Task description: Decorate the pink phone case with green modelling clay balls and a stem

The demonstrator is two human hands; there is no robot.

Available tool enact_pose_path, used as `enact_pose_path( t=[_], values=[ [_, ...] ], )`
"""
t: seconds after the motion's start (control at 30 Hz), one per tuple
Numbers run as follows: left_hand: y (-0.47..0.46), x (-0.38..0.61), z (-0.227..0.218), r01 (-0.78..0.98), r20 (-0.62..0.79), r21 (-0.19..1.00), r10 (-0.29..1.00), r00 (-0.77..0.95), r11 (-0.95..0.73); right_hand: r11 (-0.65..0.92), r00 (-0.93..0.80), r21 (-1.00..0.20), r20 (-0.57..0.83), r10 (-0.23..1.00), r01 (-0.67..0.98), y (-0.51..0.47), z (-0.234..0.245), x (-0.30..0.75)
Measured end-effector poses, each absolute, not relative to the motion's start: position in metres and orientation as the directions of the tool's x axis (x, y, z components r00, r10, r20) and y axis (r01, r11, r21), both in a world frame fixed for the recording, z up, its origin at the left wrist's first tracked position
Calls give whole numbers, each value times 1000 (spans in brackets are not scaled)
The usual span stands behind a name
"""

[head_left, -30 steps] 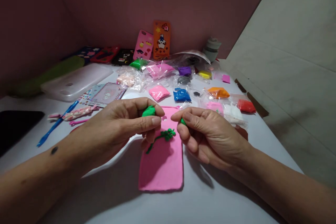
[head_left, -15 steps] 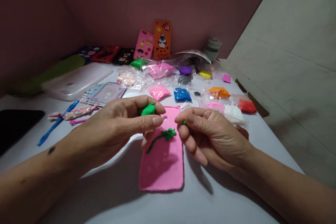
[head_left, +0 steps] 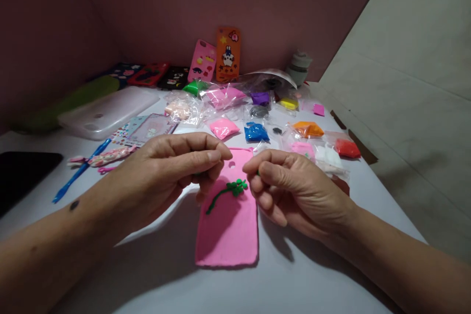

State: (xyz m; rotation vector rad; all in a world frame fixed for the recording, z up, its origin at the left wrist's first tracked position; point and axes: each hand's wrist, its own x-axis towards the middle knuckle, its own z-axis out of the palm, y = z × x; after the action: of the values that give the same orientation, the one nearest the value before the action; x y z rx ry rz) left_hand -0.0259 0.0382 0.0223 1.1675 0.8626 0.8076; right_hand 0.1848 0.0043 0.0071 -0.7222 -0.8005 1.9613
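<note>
A phone case covered in pink clay (head_left: 228, 240) lies flat on the table between my hands, with a round hole near its top. On it sits a green clay stem with small leaves (head_left: 235, 187). My left hand (head_left: 180, 167) is curled above the case's upper left side, closed around a lump of green clay that its fingers almost wholly hide. Over the upper right edge, my right hand (head_left: 287, 181) pinches a tiny bit of green clay (head_left: 258, 173) between thumb and forefinger. Both hands are apart from each other.
Beyond the case lie bags of coloured clay, among them blue (head_left: 256, 132), pink (head_left: 223, 128) and red (head_left: 347, 148). Decorated phone cases (head_left: 228, 54) lean on the back wall. To the left are a clear case (head_left: 106, 113), a blue tool (head_left: 79, 174) and a black slab (head_left: 29, 171).
My left fingers have folded over the green lump, which showed plainly before and is now nearly out of sight. My right hand keeps its pinch, almost in the same place.
</note>
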Motion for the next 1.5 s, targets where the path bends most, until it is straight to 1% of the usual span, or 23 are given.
enact_pose_path(
  t=[0.1,0.33,0.47,0.6,0.7,0.77,0.83,0.93,1.0,1.1,1.2,1.3,1.5],
  values=[
    [38,-26,23,-70,-159,976,889,431,208,-392,-439,-770,-163,884,-503,3,9,184],
    [39,-26,21,-8,-190,977,884,427,214,-390,-465,-735,-114,878,-555,8,4,185],
    [38,-27,22,12,-142,989,903,407,150,-383,-447,-747,-129,885,-543,5,6,186],
    [37,-26,27,59,-80,996,924,374,62,-339,-411,-768,-109,905,-543,4,7,187],
    [35,-26,30,84,-56,996,933,356,28,-369,-445,-753,-114,888,-544,6,5,187],
    [35,-26,30,135,-52,991,937,345,6,-395,-474,-744,-121,872,-539,7,4,188],
    [34,-26,30,250,-49,968,946,319,-34,-390,-463,-755,-129,877,-528,8,4,187],
    [33,-25,30,425,13,893,953,302,-146,-354,-401,-784,-148,904,-509,7,5,187],
    [34,-24,30,505,40,834,937,347,-223,-339,-376,-797,-153,914,-499,7,6,187],
    [35,-25,28,591,21,749,903,430,-299,-332,-366,-809,-157,917,-484,9,5,188],
    [35,-29,21,636,31,675,875,483,-375,-332,-357,-814,-167,919,-476,11,3,190],
    [35,-31,12,656,44,633,864,501,-412,-325,-348,-820,-166,923,-471,12,2,191],
    [32,-28,1,618,182,604,843,507,-502,-323,-326,-831,-183,928,-454,12,2,190]
  ],
)
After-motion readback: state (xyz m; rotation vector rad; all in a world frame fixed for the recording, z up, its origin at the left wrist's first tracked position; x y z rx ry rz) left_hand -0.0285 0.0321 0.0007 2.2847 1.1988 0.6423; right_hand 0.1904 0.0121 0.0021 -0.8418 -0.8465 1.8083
